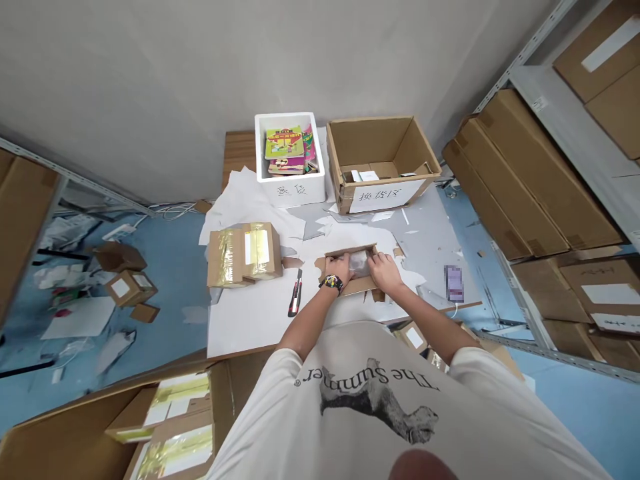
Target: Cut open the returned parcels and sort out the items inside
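Observation:
A small cardboard box (356, 286) lies opened on the table near its front edge, flaps spread. Inside it shows something wrapped in clear plastic (359, 264); its kind I cannot make out. My left hand (339, 268), with a patterned watch at the wrist, is closed at the box's left end, fingertips partly hidden inside. At the opposite end, my right hand (384, 269) has its fingers curled over the cardboard wall. A red and black utility knife (295, 293) rests on white paper left of my left hand.
Two taped cartons (245, 255) stand left. Behind are a white foam box (291, 191) holding books and a large open carton (383, 197). A phone (454, 284) lies right. Shelves of cartons (540, 173) flank the table; more boxes (175, 427) sit below left.

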### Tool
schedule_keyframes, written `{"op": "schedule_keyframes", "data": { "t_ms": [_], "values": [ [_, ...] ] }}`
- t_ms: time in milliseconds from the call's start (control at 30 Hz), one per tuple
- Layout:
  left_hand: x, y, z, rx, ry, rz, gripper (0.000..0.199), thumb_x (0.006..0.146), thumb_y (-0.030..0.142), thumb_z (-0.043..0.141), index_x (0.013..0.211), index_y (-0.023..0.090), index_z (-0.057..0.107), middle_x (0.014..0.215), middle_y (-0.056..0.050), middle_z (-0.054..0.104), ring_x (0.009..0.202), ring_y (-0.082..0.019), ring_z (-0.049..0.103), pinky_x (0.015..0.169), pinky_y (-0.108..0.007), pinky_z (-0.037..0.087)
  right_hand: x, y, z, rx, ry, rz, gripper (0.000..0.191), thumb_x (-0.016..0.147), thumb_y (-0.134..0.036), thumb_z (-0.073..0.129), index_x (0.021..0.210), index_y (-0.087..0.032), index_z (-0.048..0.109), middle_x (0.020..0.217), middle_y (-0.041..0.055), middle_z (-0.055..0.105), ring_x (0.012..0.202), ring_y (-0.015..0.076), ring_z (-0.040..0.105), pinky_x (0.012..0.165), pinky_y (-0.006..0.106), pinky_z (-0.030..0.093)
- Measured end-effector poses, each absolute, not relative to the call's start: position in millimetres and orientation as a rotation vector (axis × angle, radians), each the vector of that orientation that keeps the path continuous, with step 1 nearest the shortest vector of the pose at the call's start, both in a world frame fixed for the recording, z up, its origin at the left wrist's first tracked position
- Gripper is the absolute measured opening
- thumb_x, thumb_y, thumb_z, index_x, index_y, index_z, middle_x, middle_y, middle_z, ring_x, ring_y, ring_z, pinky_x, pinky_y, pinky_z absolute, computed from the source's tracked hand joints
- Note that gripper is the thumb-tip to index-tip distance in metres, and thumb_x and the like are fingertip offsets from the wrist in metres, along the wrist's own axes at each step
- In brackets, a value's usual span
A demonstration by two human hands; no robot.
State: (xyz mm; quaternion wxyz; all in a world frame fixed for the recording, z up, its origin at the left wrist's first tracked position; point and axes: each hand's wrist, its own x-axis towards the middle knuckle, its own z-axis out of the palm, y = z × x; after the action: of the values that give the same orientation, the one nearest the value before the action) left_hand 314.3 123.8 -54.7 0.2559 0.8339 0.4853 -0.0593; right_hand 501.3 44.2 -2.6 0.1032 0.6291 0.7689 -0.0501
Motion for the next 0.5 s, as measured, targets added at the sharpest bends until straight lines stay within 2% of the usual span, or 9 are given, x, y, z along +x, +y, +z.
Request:
{"op": "schedule_keyframes", "data": {
  "t_ms": [67, 133, 200, 267, 400, 500],
  "values": [
    [313.1, 125.6, -54.9, 2.278, 1.313, -0.167, 0.035, 0.103, 0.046, 0.073, 0.124, 0.018, 0.075, 0.107, -0.02, 0.084, 0.106, -0.036, 0.077, 0.107, -0.049, 0.042, 507.5, 42.5, -4.7, 1.943, 2.214, -0.148, 0.041, 0.11, -0.01, 0.042, 0.137, -0.008, 0.072, 0.126, 0.0261, 0.073, 0.122, 0.0385, 0.053, 0.102, 0.048, 0.039],
    [305.1, 126.4, -54.5, 2.286, 1.342, -0.065, 0.022, 0.106, 0.035, 0.065, 0.116, 0.02, 0.078, 0.111, -0.019, 0.083, 0.109, -0.035, 0.076, 0.102, -0.046, 0.046, 511.7, 43.6, -7.6, 2.014, 2.17, -0.17, 0.046, 0.109, -0.009, 0.039, 0.143, -0.007, 0.07, 0.127, 0.0274, 0.074, 0.123, 0.04, 0.053, 0.101, 0.049, 0.04],
    [292.3, 126.3, -54.1, 2.268, 1.447, 0.148, 0.023, 0.108, 0.03, 0.058, 0.116, 0.02, 0.077, 0.115, -0.019, 0.082, 0.114, -0.035, 0.075, 0.1, -0.045, 0.048, 511.7, 46.3, -12.5, 2.043, 2.17, -0.212, 0.048, 0.108, -0.009, 0.039, 0.145, -0.005, 0.07, 0.128, 0.0298, 0.074, 0.125, 0.0418, 0.053, 0.101, 0.051, 0.042],
    [278.8, 125.2, -54.8, 2.197, 1.581, 0.356, 0.023, 0.109, 0.03, 0.056, 0.115, 0.02, 0.076, 0.114, -0.019, 0.08, 0.115, -0.036, 0.074, 0.098, -0.044, 0.05, 505.2, 50.4, -19.1, 2.014, 2.193, -0.285, 0.045, 0.105, -0.012, 0.046, 0.139, -0.005, 0.075, 0.125, 0.0315, 0.075, 0.129, 0.0439, 0.053, 0.104, 0.054, 0.043],
    [264.4, 123.3, -58.9, 1.983, 1.715, 0.492, 0.021, 0.108, 0.031, 0.056, 0.119, 0.023, 0.071, 0.1, -0.013, 0.081, 0.101, -0.034, 0.076, 0.088, -0.039, 0.051, 474.4, 66.1, -32.4, 1.892, 2.098, -0.52, 0.032, 0.097, -0.015, 0.063, 0.121, -0.013, 0.084, 0.113, 0.0283, 0.08, 0.134, 0.0444, 0.057, 0.115, 0.059, 0.044],
    [264.2, 124.1, -62.4, 1.809, 1.749, 0.639, 0.026, 0.106, 0.023, 0.051, 0.126, 0.024, 0.068, 0.102, -0.01, 0.082, 0.095, -0.031, 0.077, 0.084, -0.036, 0.05, 450.2, 85.1, -37.3, 1.906, 2.039, -0.572, 0.035, 0.098, -0.013, 0.064, 0.128, -0.008, 0.081, 0.128, 0.031, 0.078, 0.13, 0.0416, 0.065, 0.11, 0.055, 0.051]
  ]
}}
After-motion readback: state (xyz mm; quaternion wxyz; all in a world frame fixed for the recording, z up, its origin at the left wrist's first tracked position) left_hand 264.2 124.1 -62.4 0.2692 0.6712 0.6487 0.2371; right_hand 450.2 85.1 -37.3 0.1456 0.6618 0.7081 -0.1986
